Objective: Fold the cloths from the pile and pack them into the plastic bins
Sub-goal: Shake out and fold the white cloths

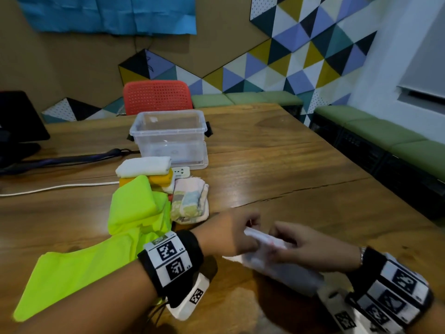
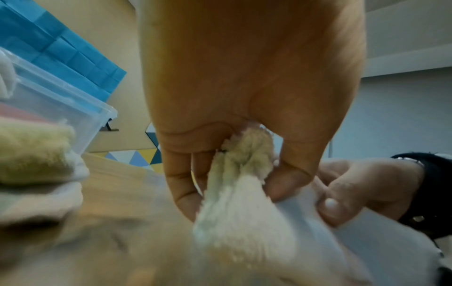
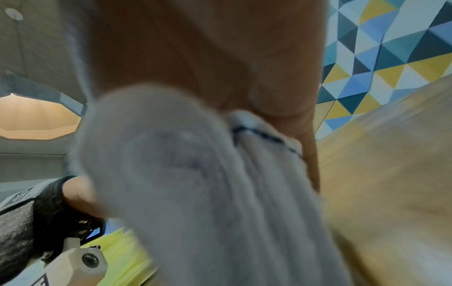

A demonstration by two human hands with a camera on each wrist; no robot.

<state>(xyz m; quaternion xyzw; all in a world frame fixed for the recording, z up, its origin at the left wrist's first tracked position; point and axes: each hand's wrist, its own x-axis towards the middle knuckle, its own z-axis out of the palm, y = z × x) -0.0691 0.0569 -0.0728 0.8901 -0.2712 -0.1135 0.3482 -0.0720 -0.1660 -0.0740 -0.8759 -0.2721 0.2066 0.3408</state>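
Both hands hold one white towel (image 1: 279, 266) just above the near edge of the wooden table (image 1: 289, 169). My left hand (image 1: 231, 235) pinches a bunched edge of the white towel (image 2: 244, 185) between thumb and fingers. My right hand (image 1: 303, 247) grips the same white towel (image 3: 195, 174) from the other side; the cloth hangs down and hides its fingers in the right wrist view. A clear plastic bin (image 1: 168, 137) stands mid-table, beyond a pile of cloths (image 1: 154, 174) with a white one on top, yellow ones below and a pastel striped towel (image 1: 190, 203) beside it.
A neon green cloth (image 1: 101, 247) lies spread at the near left, under my left forearm. A power strip (image 1: 181, 171) with a white cable lies by the pile. A dark strap and a monitor are at the far left. A red chair (image 1: 156, 96) stands behind the table.
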